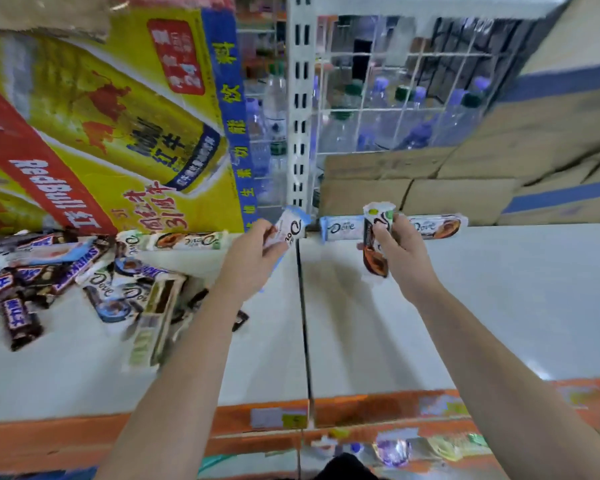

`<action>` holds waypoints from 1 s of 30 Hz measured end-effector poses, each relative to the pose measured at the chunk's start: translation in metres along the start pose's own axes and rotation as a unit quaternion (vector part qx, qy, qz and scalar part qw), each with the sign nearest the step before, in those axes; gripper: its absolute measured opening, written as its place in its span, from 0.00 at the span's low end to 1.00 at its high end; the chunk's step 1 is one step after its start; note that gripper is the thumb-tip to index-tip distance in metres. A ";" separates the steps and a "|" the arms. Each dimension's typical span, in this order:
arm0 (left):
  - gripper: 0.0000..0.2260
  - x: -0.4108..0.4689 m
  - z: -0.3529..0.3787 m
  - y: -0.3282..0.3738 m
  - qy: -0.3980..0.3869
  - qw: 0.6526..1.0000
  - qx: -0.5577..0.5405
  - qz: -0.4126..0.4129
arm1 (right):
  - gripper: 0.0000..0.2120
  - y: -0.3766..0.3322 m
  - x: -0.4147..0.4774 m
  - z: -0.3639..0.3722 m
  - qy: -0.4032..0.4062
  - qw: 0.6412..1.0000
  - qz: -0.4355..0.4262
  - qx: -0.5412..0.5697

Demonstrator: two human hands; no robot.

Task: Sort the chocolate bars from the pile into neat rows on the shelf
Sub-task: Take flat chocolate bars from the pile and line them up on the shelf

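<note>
A pile of chocolate bars (84, 282), Snickers and Dove, lies jumbled on the left of the white shelf (499, 306). My left hand (253, 252) holds a blue-and-white Dove bar (293, 225) near the shelf's back, just left of the seam. My right hand (400, 252) grips a brown-and-white Dove bar (374, 237), upright, right of the seam. At the back edge a blue Dove bar (340, 228) and a brown Dove bar (437, 226) lie end to end in a row. Another Dove bar (187, 240) lies along the back by the pile.
A yellow Red Bull carton (101, 116) stands behind the pile. A white slotted upright (300, 98) and a wire grid with water bottles (395, 109) rise at the back. Cardboard boxes (465, 188) are stacked at the back right. An orange price strip (361, 410) lines the shelf's front edge.
</note>
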State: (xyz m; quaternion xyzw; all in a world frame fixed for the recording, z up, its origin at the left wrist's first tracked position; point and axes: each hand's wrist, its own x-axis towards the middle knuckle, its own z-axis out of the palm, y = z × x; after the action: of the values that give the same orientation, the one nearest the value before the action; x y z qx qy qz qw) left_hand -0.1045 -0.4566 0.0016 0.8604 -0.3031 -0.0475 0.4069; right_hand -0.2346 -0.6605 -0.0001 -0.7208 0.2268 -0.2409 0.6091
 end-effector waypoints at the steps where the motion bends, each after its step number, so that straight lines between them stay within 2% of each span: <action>1: 0.10 0.002 0.011 0.010 0.001 1.000 -0.012 -0.001 | 0.05 0.002 0.003 -0.015 -0.002 1.000 -0.001 -0.003; 7: 0.07 0.011 0.068 0.059 0.002 1.000 -0.011 0.013 | 0.05 0.016 0.028 -0.097 0.000 0.990 0.039 -0.134; 9: 0.06 0.013 0.084 0.067 -0.003 1.000 -0.010 0.013 | 0.08 0.019 0.035 -0.118 -0.007 0.974 0.014 -0.225; 12: 0.07 0.013 0.105 0.074 -0.014 1.000 -0.007 0.010 | 0.07 0.019 0.044 -0.139 -0.042 0.948 -0.057 -0.309; 15: 0.09 0.010 0.121 0.081 -0.023 1.000 -0.003 -0.001 | 0.12 0.032 0.061 -0.151 -0.077 0.907 -0.110 -0.399; 20: 0.16 0.009 0.133 0.088 -0.014 1.000 0.017 -0.012 | 0.11 0.044 0.076 -0.150 -0.087 0.892 -0.154 -0.416; 30: 0.16 0.006 0.137 0.090 0.012 0.999 0.018 -0.028 | 0.10 0.062 0.096 -0.146 -0.041 0.854 -0.256 -0.451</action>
State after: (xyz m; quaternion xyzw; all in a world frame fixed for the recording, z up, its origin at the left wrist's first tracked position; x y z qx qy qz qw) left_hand -0.1880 -0.5952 -0.0232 0.8761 -0.2749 -0.0427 0.3938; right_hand -0.2530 -0.8422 -0.0340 -0.9583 0.0931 -0.2294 0.1425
